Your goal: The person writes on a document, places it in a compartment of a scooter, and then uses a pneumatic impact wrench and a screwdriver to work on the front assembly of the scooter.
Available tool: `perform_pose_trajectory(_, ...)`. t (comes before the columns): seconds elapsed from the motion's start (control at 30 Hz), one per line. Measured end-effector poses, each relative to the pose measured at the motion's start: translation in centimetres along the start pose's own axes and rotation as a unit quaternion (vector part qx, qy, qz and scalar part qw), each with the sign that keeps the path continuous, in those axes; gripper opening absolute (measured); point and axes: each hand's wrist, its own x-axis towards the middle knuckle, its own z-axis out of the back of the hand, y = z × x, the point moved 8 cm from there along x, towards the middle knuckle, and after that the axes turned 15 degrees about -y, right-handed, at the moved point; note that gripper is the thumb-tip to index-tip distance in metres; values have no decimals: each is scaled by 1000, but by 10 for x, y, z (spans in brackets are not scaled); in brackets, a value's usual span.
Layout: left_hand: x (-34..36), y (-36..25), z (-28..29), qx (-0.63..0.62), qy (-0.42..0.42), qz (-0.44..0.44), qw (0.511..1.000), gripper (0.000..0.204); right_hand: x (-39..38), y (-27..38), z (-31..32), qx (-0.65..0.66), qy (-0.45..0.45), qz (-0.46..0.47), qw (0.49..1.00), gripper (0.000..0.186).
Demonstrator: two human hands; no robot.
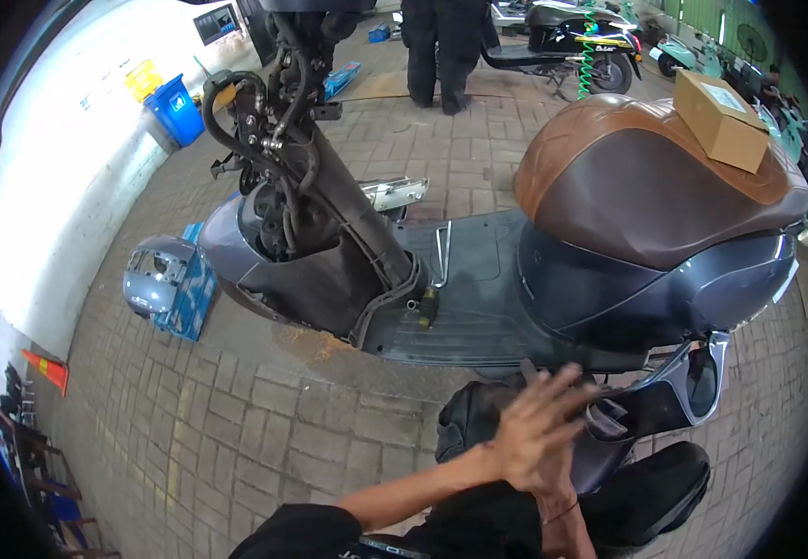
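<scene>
My left hand [536, 429] has its fingers spread and slightly blurred, crossing over my right hand [553, 480], whose fingers are mostly hidden behind it. Just beside them lies a grey panel part [665, 387] at the scooter's lower side. Above, on the scooter's dark floorboard [469, 261], rest an L-shaped metal wrench [444, 252], a screwdriver [429, 307] with a yellow-and-black handle and a small socket [411, 306]. The stripped front column [339, 205] has exposed hoses.
The brown seat [628, 196] carries a cardboard box [721, 121]. At left are a loose grey cowl [157, 275] on a blue crate [190, 307], an orange cone [50, 368], a blue bin [176, 112] and a white wall. A standing person [441, 51] and another scooter [558, 51] are behind.
</scene>
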Motion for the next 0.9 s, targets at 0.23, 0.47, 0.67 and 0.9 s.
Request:
perform_pose_trajectory(0.23, -65, 173, 82, -234, -368, 494, 752, 63, -22, 127, -2, 206, 26, 103, 973, 83)
perform_pose_trajectory(0.47, -116, 22, 8, -257, 31, 635, 728, 53, 37, 41, 14, 19, -104, 171, 979, 37)
perform_pose_trajectory(0.67, -168, 39, 44, 53, -47, 711, 700, 61, -19, -69, 21, -30, 10, 10, 999, 19)
perform_pose_trajectory(0.9, -74, -35, 60, 265, 237, 573, 739, 51, -57, 34, 114, -47, 57, 2, 997, 21)
